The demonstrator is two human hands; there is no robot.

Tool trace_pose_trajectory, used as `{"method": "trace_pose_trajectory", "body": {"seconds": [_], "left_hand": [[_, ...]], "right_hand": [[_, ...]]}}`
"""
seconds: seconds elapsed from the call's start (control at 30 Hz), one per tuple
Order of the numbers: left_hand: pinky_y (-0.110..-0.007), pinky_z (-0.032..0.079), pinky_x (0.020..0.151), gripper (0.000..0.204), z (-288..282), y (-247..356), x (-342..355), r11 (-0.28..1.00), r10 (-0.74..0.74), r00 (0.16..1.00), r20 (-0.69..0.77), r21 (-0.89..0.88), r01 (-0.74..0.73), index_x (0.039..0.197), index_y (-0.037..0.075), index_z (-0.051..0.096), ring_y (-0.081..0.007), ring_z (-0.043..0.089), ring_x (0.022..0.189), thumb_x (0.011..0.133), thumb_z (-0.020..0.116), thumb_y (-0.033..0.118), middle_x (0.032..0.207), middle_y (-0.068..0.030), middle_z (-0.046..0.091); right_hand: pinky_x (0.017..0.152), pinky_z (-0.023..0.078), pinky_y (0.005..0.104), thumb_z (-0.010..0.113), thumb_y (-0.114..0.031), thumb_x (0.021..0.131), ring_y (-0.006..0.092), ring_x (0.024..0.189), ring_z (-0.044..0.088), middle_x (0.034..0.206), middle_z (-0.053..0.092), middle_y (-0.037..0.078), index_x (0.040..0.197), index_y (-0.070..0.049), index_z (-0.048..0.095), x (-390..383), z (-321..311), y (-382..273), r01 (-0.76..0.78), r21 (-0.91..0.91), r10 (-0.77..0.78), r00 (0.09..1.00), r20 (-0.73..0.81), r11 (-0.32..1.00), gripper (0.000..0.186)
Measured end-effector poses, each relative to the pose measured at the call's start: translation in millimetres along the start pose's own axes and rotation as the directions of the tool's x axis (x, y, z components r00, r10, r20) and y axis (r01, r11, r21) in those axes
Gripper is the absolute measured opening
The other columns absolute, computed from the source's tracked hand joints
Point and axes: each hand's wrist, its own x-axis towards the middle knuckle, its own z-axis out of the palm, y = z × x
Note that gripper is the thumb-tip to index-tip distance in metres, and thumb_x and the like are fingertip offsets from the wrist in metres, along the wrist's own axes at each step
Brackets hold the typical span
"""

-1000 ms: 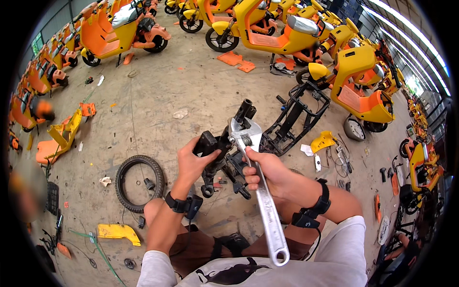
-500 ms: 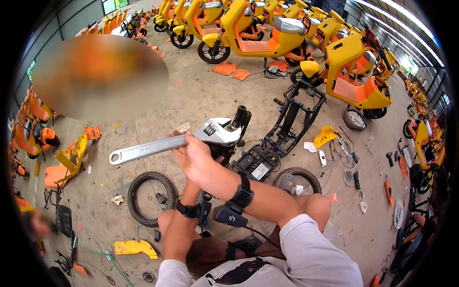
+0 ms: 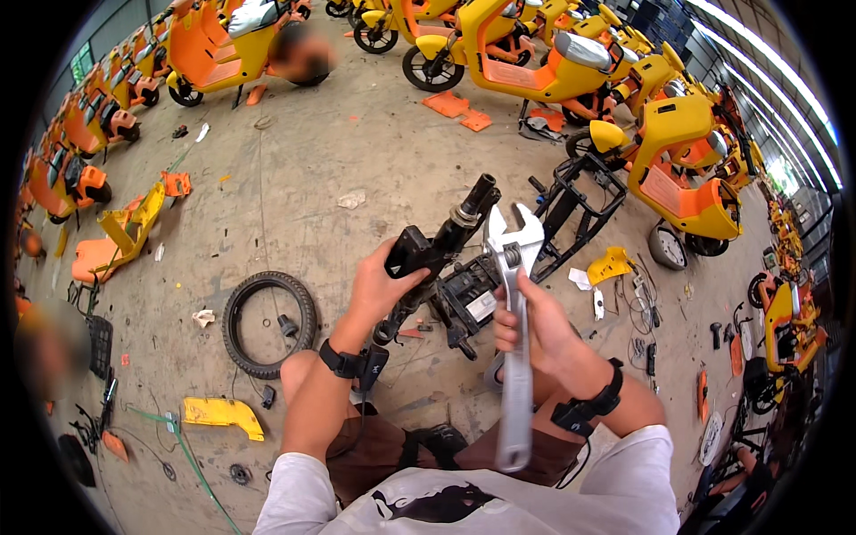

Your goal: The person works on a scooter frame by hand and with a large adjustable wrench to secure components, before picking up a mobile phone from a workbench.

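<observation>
Toward the left edge, an orange-and-yellow body panel (image 3: 129, 234) on the concrete floor (image 3: 294, 196); beyond it, far left, a parked scooter (image 3: 201, 62) in the same colours. Near left, a curved yellow panel (image 3: 223, 416), and just past that a black tyre (image 3: 232, 325) lying flat.

Toward the middle, the left hand (image 3: 379, 281) wrapped around the boxy black bracket of a fork assembly (image 3: 446, 241), thumb on the near side. Held at a slant, with the tube end pointing far and right; support from the floor at the lower end impossible to tell. Likely to roll or swing under a sideways push, with just one hand for restraint.

Just right of the tube, an adjustable wrench (image 3: 516, 357), jaws gaping toward the far side, seemingly apart from the collar. Right hand (image 3: 544, 325) clenched around the upper handle. With jaws set too wide, a probable slip and rounded flats; with a hard pull, possibly knuckles against the black frame (image 3: 571, 209) close behind. Also possible: a snag from the cabled module (image 3: 370, 364) strapped to the left wrist, close to the fork's lower end.

Farther right, a yellow cover (image 3: 609, 265) beside tangled cables (image 3: 644, 303).
</observation>
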Motion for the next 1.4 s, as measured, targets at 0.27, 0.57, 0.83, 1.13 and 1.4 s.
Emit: {"method": "trace_pose_trajectory", "body": {"seconds": [0.27,0.57,0.83,1.13,1.4], "left_hand": [[-0.028,0.050,0.070,0.053,0,-3,2,0.999,0.004,1.000,0.006,0.040,-0.005,0.109,-0.004,0.059,-0.0123,0.062,0.077,0.066,0.082,0.018,0.087,-0.0096,0.067],[-0.027,0.049,0.071,0.050,1,8,4,0.997,-0.002,1.000,0.004,0.076,0.001,0.105,-0.005,0.060,-0.0119,0.059,0.075,0.065,0.082,0.017,0.086,-0.0093,0.067],[-0.027,0.050,0.067,0.047,2,11,5,0.995,-0.006,0.999,-0.033,0.102,0.010,0.100,-0.005,0.062,-0.0112,0.061,0.072,0.064,0.082,0.017,0.081,-0.0114,0.067],[-0.029,0.050,0.062,0.029,4,-41,3,0.960,-0.022,0.999,-0.041,-0.279,0.009,0.092,0.000,0.064,-0.0151,0.063,0.066,0.073,0.074,0.019,0.072,-0.0099,0.067],[-0.033,0.045,0.084,0.040,6,-38,10,0.938,0.343,0.937,0.067,-0.074,-0.339,0.111,0.000,0.053,-0.0204,0.055,0.098,0.076,0.072,0.008,0.108,-0.0107,0.054]], "right_hand": [[0.041,0.033,0.0263,0.042,-0.046,0.096,0.0105,0.045,0.037,0.058,0.038,0.000,0.096,-0.009,0.043,1,-10,-23,-0.192,-0.256,0.158,0.977,-0.146,0.947,0.038],[0.042,0.038,0.0303,0.040,-0.043,0.097,0.0133,0.048,0.041,0.064,0.042,0.003,0.097,-0.008,0.042,17,-5,-41,-0.251,-0.294,0.226,0.967,-0.117,0.922,0.035],[0.054,0.049,0.0401,0.039,-0.043,0.097,0.0224,0.060,0.052,0.080,0.052,0.012,0.098,-0.005,0.042,36,13,-25,-0.227,-0.220,0.211,0.973,-0.094,0.949,0.038],[0.084,0.049,0.0414,0.025,-0.028,0.102,0.0275,0.085,0.060,0.092,0.057,0.015,0.102,0.002,0.045,74,107,13,0.091,0.054,-0.088,0.995,-0.053,0.994,0.036],[0.097,0.045,0.0372,0.025,-0.021,0.101,0.0273,0.109,0.057,0.114,0.058,0.020,0.115,0.008,0.047,110,110,11,0.155,0.332,-0.202,0.973,0.111,0.930,0.039]]}}
